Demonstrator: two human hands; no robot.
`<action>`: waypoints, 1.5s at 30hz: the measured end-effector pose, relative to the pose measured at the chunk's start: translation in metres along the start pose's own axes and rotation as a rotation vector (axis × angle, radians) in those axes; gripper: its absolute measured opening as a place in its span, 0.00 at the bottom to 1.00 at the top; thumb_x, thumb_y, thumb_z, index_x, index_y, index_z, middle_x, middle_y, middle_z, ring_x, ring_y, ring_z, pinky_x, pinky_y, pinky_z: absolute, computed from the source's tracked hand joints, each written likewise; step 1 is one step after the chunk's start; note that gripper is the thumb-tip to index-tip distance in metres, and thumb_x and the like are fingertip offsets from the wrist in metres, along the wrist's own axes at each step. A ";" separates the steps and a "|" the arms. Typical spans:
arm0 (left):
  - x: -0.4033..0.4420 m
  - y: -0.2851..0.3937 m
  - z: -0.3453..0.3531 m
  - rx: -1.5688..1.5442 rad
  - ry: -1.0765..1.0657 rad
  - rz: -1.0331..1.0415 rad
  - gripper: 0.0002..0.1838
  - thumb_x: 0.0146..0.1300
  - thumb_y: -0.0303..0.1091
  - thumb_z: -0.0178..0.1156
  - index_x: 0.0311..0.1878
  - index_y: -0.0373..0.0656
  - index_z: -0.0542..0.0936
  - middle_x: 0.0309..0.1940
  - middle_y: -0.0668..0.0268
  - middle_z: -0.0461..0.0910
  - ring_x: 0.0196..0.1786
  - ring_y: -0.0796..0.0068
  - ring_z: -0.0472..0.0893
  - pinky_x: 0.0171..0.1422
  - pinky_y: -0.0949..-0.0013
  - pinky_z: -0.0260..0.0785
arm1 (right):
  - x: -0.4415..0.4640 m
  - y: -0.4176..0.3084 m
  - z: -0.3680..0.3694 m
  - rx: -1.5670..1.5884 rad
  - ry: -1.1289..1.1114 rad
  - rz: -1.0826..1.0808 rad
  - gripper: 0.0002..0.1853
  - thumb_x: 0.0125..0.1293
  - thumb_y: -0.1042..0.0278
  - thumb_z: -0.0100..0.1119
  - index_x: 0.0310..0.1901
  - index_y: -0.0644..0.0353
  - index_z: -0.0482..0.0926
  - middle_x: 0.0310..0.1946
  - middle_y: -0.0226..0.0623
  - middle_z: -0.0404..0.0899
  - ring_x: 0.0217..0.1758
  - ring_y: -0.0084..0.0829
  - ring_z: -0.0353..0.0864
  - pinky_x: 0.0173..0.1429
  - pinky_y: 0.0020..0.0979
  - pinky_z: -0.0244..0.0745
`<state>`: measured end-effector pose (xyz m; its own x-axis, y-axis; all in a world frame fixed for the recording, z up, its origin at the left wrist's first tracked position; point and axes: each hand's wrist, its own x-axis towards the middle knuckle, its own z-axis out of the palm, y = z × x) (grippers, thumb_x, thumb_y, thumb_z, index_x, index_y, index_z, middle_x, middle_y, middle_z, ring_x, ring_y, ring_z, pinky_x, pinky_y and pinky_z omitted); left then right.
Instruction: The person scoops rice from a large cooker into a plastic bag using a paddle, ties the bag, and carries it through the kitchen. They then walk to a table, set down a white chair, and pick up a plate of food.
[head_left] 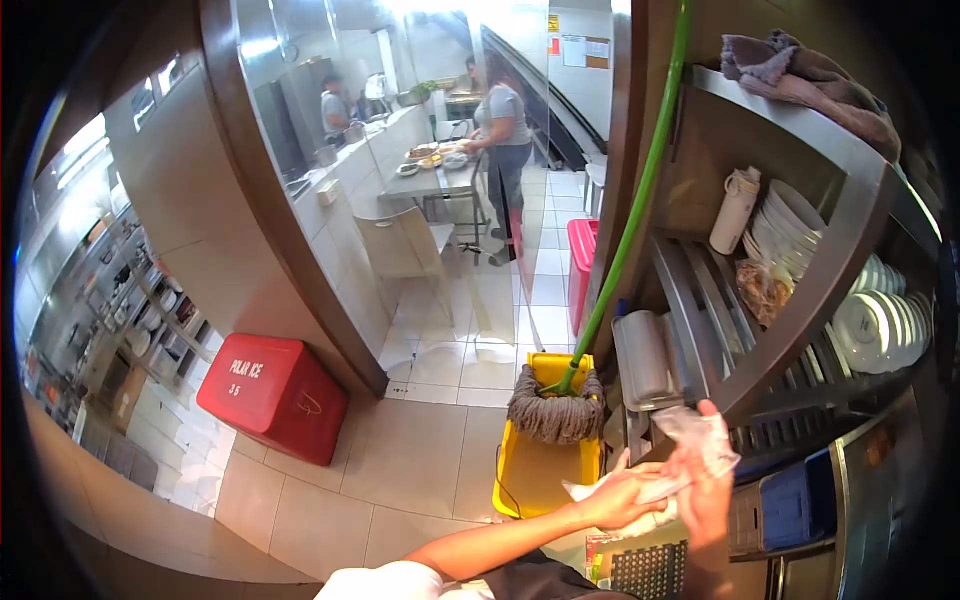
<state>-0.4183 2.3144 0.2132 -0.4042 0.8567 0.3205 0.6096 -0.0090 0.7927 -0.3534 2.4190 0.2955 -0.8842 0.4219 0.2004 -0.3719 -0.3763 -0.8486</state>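
Note:
In the lower right of the head view, my left hand [628, 497] and my right hand [700, 485] are close together. Between and around their fingers is a crumpled, whitish, partly see-through film [690, 428]; whether it is a bag or a glove I cannot tell. My right hand is raised, with the film bunched along its fingers. My left hand reaches across from the left, its fingers closed by a pale edge of the film. Just left of both hands stands a yellow mop bucket [548, 480] with a grey mop head [557, 405] on it.
A steel rack [800, 375] on the right holds stacked plates [880, 333], a white bottle [735, 210] and a brown cloth [810, 90]. A green mop handle [645, 200] rises beside it. A red ice box [270, 398] stands left. Behind glass, a person [503, 125] works at a table.

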 end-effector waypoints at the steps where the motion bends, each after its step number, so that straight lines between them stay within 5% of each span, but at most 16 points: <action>1: 0.003 0.003 -0.004 0.003 -0.075 -0.026 0.11 0.57 0.33 0.51 0.41 0.44 0.76 0.53 0.59 0.69 0.64 0.62 0.60 0.68 0.40 0.31 | 0.002 -0.003 -0.009 0.048 0.028 0.021 0.33 0.58 0.72 0.57 0.63 0.58 0.52 0.36 0.36 0.72 0.27 0.22 0.71 0.34 0.25 0.73; 5: 0.006 -0.003 -0.006 -0.050 -0.202 -0.091 0.11 0.58 0.33 0.49 0.43 0.45 0.75 0.52 0.60 0.71 0.61 0.64 0.64 0.65 0.36 0.32 | -0.010 -0.036 -0.037 -0.275 0.020 -0.091 0.42 0.53 0.63 0.64 0.65 0.59 0.48 0.44 0.40 0.68 0.52 0.35 0.69 0.58 0.37 0.62; 7: 0.006 -0.010 0.006 -0.046 -0.163 -0.052 0.14 0.58 0.35 0.49 0.47 0.45 0.73 0.51 0.61 0.71 0.60 0.64 0.65 0.64 0.35 0.34 | -0.027 -0.078 -0.003 -1.148 0.292 -0.441 0.47 0.45 0.51 0.68 0.63 0.61 0.53 0.51 0.49 0.65 0.58 0.40 0.63 0.59 0.38 0.58; 9: 0.007 -0.011 0.013 0.073 -0.231 -0.035 0.16 0.58 0.35 0.49 0.50 0.45 0.71 0.51 0.60 0.71 0.60 0.64 0.65 0.64 0.35 0.37 | -0.036 -0.099 0.011 -1.547 -0.114 -0.631 0.43 0.41 0.47 0.67 0.58 0.59 0.63 0.53 0.48 0.65 0.59 0.40 0.63 0.59 0.39 0.59; 10: 0.008 -0.004 0.013 0.061 -0.274 -0.028 0.18 0.58 0.36 0.49 0.52 0.45 0.71 0.51 0.59 0.71 0.60 0.62 0.65 0.64 0.34 0.39 | -0.022 -0.094 0.018 -1.504 -0.641 -0.794 0.35 0.40 0.48 0.66 0.51 0.58 0.70 0.52 0.46 0.68 0.59 0.39 0.64 0.58 0.43 0.60; 11: 0.004 -0.014 0.027 0.163 -0.144 0.065 0.20 0.58 0.37 0.49 0.54 0.45 0.70 0.53 0.58 0.70 0.60 0.60 0.65 0.64 0.34 0.39 | -0.029 -0.094 0.047 -1.853 -0.783 -0.550 0.31 0.47 0.51 0.61 0.51 0.59 0.69 0.49 0.44 0.70 0.54 0.44 0.68 0.59 0.48 0.57; 13: 0.006 0.004 0.010 0.053 -0.220 0.038 0.20 0.58 0.38 0.50 0.54 0.46 0.70 0.53 0.58 0.70 0.59 0.58 0.66 0.63 0.35 0.41 | -0.013 -0.059 0.014 -1.985 -0.796 -0.723 0.22 0.47 0.54 0.60 0.41 0.58 0.72 0.31 0.41 0.78 0.39 0.41 0.78 0.55 0.42 0.62; 15: 0.015 0.017 -0.009 0.081 -0.276 0.084 0.17 0.55 0.41 0.56 0.47 0.45 0.74 0.46 0.61 0.74 0.55 0.62 0.69 0.62 0.37 0.46 | -0.013 -0.049 -0.053 -1.917 -0.987 -0.028 0.12 0.52 0.60 0.55 0.35 0.58 0.71 0.20 0.40 0.77 0.26 0.42 0.78 0.47 0.41 0.68; 17: 0.021 0.029 -0.030 0.085 -0.267 0.292 0.14 0.51 0.39 0.60 0.40 0.45 0.78 0.41 0.65 0.74 0.52 0.65 0.71 0.57 0.46 0.54 | -0.027 -0.080 -0.031 -1.752 -0.847 0.034 0.07 0.54 0.65 0.52 0.30 0.59 0.69 0.16 0.45 0.72 0.21 0.44 0.75 0.25 0.42 0.68; 20: 0.043 0.038 -0.043 -0.050 -0.157 0.494 0.09 0.44 0.40 0.64 0.28 0.48 0.80 0.37 0.70 0.74 0.45 0.68 0.71 0.47 0.64 0.59 | -0.043 -0.108 -0.035 -1.667 -0.724 -0.008 0.06 0.55 0.67 0.53 0.30 0.59 0.69 0.15 0.44 0.71 0.20 0.46 0.73 0.24 0.40 0.68; 25: 0.053 0.058 -0.079 -0.036 -0.465 0.412 0.05 0.51 0.31 0.58 0.33 0.46 0.79 0.40 0.67 0.72 0.46 0.68 0.66 0.51 0.64 0.51 | -0.074 -0.136 -0.037 -1.499 -0.511 0.138 0.09 0.61 0.62 0.50 0.33 0.59 0.69 0.16 0.44 0.70 0.20 0.46 0.72 0.23 0.40 0.64; 29: 0.069 0.075 -0.075 -0.189 -0.595 0.463 0.09 0.57 0.36 0.55 0.31 0.41 0.77 0.39 0.64 0.72 0.44 0.67 0.66 0.52 0.66 0.53 | -0.089 -0.156 -0.024 -1.369 -0.434 0.275 0.10 0.63 0.60 0.48 0.34 0.59 0.70 0.16 0.43 0.70 0.20 0.45 0.72 0.23 0.39 0.62; 37: 0.088 0.100 -0.042 -0.523 -0.898 0.462 0.11 0.60 0.36 0.55 0.36 0.38 0.78 0.39 0.64 0.75 0.42 0.71 0.67 0.50 0.67 0.56 | -0.119 -0.184 -0.037 -1.626 -0.312 0.092 0.05 0.60 0.66 0.52 0.33 0.56 0.72 0.17 0.39 0.71 0.21 0.40 0.73 0.23 0.36 0.63; 41: 0.095 0.146 -0.043 -0.271 -0.871 0.691 0.06 0.56 0.34 0.59 0.28 0.43 0.81 0.37 0.66 0.77 0.41 0.72 0.69 0.46 0.66 0.54 | -0.131 -0.229 -0.035 -1.725 -0.454 -0.040 0.07 0.53 0.70 0.56 0.35 0.59 0.74 0.22 0.36 0.74 0.26 0.37 0.75 0.29 0.33 0.68; 43: 0.107 0.173 -0.034 -0.478 -0.723 0.675 0.09 0.55 0.37 0.60 0.24 0.44 0.81 0.31 0.68 0.79 0.36 0.74 0.70 0.44 0.67 0.54 | -0.122 -0.241 -0.070 -1.337 -0.346 -0.374 0.09 0.53 0.67 0.58 0.35 0.60 0.74 0.21 0.34 0.74 0.26 0.33 0.75 0.31 0.30 0.68; 45: 0.125 0.207 -0.029 -0.478 -0.634 0.625 0.11 0.58 0.38 0.58 0.26 0.41 0.81 0.30 0.68 0.80 0.36 0.79 0.72 0.44 0.71 0.62 | -0.105 -0.217 -0.124 -0.906 -0.104 -0.227 0.13 0.55 0.62 0.58 0.39 0.58 0.74 0.29 0.31 0.74 0.34 0.28 0.75 0.38 0.26 0.69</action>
<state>-0.3625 2.4047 0.4327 0.4157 0.7426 0.5252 0.1951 -0.6368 0.7460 -0.1444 2.5584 0.3983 -0.8546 0.3138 0.4138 -0.2161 0.5097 -0.8328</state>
